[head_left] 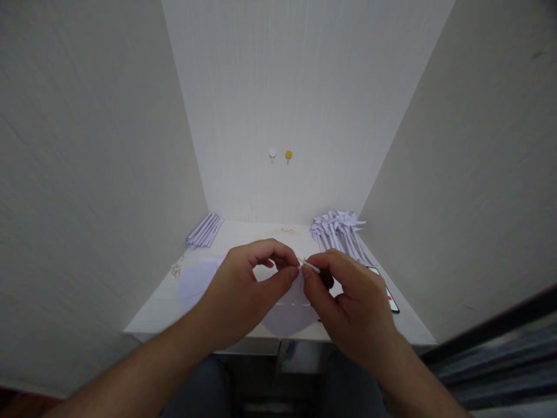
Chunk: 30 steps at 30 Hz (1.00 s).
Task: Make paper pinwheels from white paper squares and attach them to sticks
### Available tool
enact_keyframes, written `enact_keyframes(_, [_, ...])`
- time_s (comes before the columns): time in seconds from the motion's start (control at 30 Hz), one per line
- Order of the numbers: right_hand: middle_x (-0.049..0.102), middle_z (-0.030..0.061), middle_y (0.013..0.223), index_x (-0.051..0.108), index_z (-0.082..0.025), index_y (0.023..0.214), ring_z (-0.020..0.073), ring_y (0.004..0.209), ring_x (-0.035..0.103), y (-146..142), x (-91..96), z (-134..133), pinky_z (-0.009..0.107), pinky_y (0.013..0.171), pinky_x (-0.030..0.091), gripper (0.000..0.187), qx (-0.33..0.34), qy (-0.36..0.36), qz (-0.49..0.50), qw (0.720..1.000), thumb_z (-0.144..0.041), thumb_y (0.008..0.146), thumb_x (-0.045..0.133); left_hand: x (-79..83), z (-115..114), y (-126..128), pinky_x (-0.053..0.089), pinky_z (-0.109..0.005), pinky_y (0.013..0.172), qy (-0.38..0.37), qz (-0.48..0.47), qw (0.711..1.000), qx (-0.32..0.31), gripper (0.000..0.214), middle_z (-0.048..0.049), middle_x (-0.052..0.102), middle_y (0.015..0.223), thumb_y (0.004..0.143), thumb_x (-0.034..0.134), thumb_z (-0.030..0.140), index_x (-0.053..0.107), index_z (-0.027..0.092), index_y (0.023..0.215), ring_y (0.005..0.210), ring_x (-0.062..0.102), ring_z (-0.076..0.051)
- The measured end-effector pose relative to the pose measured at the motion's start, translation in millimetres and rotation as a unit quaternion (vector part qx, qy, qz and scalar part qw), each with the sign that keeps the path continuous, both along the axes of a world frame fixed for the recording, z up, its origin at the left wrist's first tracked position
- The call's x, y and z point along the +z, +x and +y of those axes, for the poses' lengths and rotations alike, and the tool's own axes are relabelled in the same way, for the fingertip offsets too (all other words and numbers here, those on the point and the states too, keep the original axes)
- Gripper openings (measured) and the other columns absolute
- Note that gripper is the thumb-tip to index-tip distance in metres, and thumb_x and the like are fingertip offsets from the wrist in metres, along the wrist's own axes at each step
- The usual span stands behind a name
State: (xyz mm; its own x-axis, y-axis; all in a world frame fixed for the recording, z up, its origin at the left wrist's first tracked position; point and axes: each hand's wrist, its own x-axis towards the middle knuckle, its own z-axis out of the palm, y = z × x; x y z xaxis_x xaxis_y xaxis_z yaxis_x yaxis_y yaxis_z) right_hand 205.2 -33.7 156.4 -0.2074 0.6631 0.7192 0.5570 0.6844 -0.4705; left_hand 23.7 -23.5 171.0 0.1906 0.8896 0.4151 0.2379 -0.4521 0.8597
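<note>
Over the front of the white desk, my left hand (256, 284) and my right hand (343, 290) meet fingertip to fingertip. Both are closed in a pinch on a thin white strip (312, 267), whose exact kind I cannot make out. Its left end disappears between my left fingertips, while the right end sticks out past my right thumb. Below the hands lies a white paper sheet (289, 319), partly covered by them.
Paper pinwheels (337, 223) with paper sticks are piled at the back right. Rolled paper sticks (205, 231) lie back left, near loose sheets (198, 281) and small tangled bits (176, 270). A phone (393, 303) rests at right. Walls enclose the desk; two hooks (288, 155) hang behind.
</note>
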Motion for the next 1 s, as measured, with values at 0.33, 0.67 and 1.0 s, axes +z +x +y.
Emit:
enact_keyframes(0.33, [0.062,-0.0022,0.069,0.069,-0.019,0.088,0.0124,0.060,0.055,3.4,0.8,2.9,0.026,0.057,0.041,0.014,0.011,0.000,0.004,1.000,-0.020,0.100,0.061,3.0,0.9,-1.2,0.049,-0.026,0.071,-0.040,-0.024,0.998,-0.047,0.008,0.0015,0.071,0.080,0.089,0.068,0.022,0.072,0.021,0.083,0.077,0.062,-0.014])
enact_keyframes(0.67, [0.065,-0.0021,0.079,0.074,-0.024,0.094,0.0126,0.071,0.057,22.6,13.1,-1.3,0.025,0.063,0.042,0.015,0.119,-0.127,0.010,0.985,-0.026,0.104,0.063,8.6,-3.4,-6.5,0.039,-0.017,0.050,-0.204,-0.176,0.949,-0.163,0.014,0.0038,0.061,0.072,0.089,0.075,0.029,0.065,0.019,0.088,0.056,0.051,-0.007])
enact_keyframes(1.0, [0.061,-0.0027,0.077,0.071,-0.022,0.090,0.0117,0.069,0.054,21.1,13.4,-6.4,0.025,0.062,0.040,0.019,0.130,-0.142,0.001,0.981,-0.028,0.106,0.061,9.6,-3.9,-6.4,0.044,-0.016,0.053,-0.194,-0.202,0.942,-0.182,0.021,0.0020,0.065,0.075,0.085,0.084,0.030,0.067,0.018,0.088,0.060,0.057,-0.008])
